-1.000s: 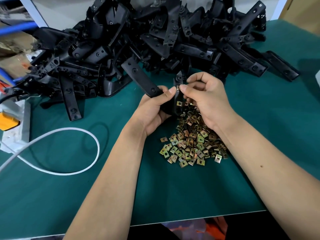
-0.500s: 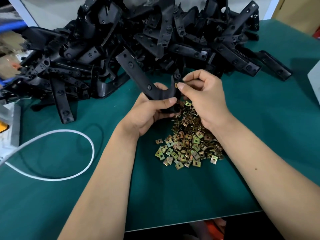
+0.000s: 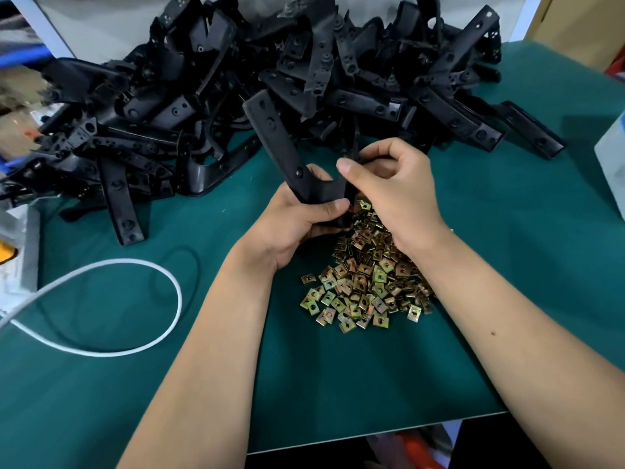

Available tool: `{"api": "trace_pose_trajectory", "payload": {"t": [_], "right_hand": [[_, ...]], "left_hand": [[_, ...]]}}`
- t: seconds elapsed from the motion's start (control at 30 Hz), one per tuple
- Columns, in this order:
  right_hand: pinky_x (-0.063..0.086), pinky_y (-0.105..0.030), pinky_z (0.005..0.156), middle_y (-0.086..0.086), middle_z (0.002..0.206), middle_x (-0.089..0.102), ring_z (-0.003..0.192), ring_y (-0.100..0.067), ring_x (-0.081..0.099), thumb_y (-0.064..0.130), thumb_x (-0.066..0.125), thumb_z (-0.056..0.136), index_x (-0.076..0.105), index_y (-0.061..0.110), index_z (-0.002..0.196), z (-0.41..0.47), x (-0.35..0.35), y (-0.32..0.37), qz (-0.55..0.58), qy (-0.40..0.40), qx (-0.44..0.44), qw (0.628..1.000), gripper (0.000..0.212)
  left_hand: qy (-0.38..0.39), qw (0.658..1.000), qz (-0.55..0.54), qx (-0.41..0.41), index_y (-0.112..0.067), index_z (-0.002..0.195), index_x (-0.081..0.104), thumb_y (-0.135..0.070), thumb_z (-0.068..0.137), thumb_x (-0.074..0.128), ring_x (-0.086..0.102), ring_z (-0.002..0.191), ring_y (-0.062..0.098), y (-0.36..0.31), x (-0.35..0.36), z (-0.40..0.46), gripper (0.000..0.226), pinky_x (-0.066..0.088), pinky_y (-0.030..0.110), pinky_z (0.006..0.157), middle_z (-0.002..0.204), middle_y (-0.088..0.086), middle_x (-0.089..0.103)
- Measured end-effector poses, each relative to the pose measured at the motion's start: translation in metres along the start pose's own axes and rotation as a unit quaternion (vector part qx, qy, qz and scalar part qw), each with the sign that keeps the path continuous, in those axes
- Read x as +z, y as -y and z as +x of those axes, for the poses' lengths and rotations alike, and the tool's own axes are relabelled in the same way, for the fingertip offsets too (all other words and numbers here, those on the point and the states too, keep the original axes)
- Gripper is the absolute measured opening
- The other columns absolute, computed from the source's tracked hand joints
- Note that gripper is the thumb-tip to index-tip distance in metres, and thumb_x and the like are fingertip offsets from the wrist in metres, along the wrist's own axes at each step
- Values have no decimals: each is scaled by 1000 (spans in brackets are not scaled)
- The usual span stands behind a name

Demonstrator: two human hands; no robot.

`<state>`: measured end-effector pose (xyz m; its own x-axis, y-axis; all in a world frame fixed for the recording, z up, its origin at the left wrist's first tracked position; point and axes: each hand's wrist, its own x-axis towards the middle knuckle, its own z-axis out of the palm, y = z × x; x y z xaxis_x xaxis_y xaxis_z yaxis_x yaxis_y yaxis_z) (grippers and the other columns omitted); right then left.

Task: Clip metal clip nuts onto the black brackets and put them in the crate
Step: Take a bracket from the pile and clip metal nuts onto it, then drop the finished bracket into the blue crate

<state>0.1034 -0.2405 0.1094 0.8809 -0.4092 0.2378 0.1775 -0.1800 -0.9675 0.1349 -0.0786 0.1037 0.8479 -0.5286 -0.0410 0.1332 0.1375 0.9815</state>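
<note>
My left hand [image 3: 296, 220] grips a black bracket [image 3: 280, 147] at its bend, and the bracket's long arm points up and to the left. My right hand [image 3: 389, 187] has its thumb and fingers curled against the bracket's right end; any clip nut between them is hidden. Just below both hands a heap of brass-coloured clip nuts [image 3: 365, 282] lies on the green mat [image 3: 338, 384]. A big pile of black brackets [image 3: 304, 62] fills the back of the table. No crate is in view.
A white cable [image 3: 135, 346] loops across the mat at the left. A grey device with a yellow part [image 3: 13, 255] sits at the left edge. A pale box [image 3: 612, 157] stands at the right edge. The table's front edge [image 3: 372, 434] runs below my forearms.
My left hand has tilted the bracket, so its long arm now stands steeper. My right thumb has moved onto the bracket's end, and the clip nut seen there earlier is out of sight.
</note>
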Motion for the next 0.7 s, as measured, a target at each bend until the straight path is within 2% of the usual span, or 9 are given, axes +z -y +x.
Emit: {"api": "trace_pose_trajectory", "payload": {"t": [0.1,0.17,0.27,0.37,0.47,0.57,0.63,0.7], "right_hand": [[59,-28,74,7,78,77,77,-10,73,36,91,72,64,20,97,1,1,-1,-38,-3,0,999,40],[59,-25,73,8,78,77,74,-7,73,31,93,72,61,20,97,3,1,-3,-20,-18,21,999,41],[59,-20,71,9,80,78,74,-5,73,24,93,73,61,17,100,5,1,-4,11,-34,33,999,41],[59,-23,73,4,80,78,75,-8,73,23,93,74,64,16,102,5,1,-3,23,-40,24,999,41],[60,-25,73,4,80,78,74,-9,72,26,93,74,66,20,105,4,4,-4,10,-46,18,999,42],[63,-32,78,7,80,78,76,-11,75,25,93,74,66,19,105,2,5,-5,14,-48,33,998,41],[64,-39,83,4,81,79,79,-14,76,22,93,73,66,16,103,4,3,-3,39,-43,58,997,41],[64,-40,84,0,82,79,81,-15,77,20,94,72,66,13,101,5,-2,1,54,-39,69,995,41]], "left_hand": [[-28,998,52,19,-15,99,52,10,88,70,68,86,17,0,5,0,33,62,33,71,91,7,60],[-54,993,103,34,-13,102,52,7,88,72,66,83,15,0,9,1,32,60,29,69,93,11,56],[-89,985,136,50,-8,105,54,2,87,77,67,88,20,3,14,3,31,60,32,77,97,14,60],[-93,987,121,46,-3,106,61,0,88,76,69,89,19,4,14,1,24,60,33,82,97,12,68],[-104,986,124,44,1,108,64,0,88,77,71,92,22,5,11,1,24,60,44,90,99,14,72],[-122,973,183,65,-9,96,60,-3,86,79,65,89,24,5,13,1,22,56,56,94,89,7,65],[-146,961,220,80,-18,91,60,-8,84,81,66,87,17,6,18,2,25,57,51,90,85,-3,67],[-174,952,234,93,-20,97,65,-12,82,84,71,91,16,6,23,2,25,57,45,90,91,-6,74]]}}
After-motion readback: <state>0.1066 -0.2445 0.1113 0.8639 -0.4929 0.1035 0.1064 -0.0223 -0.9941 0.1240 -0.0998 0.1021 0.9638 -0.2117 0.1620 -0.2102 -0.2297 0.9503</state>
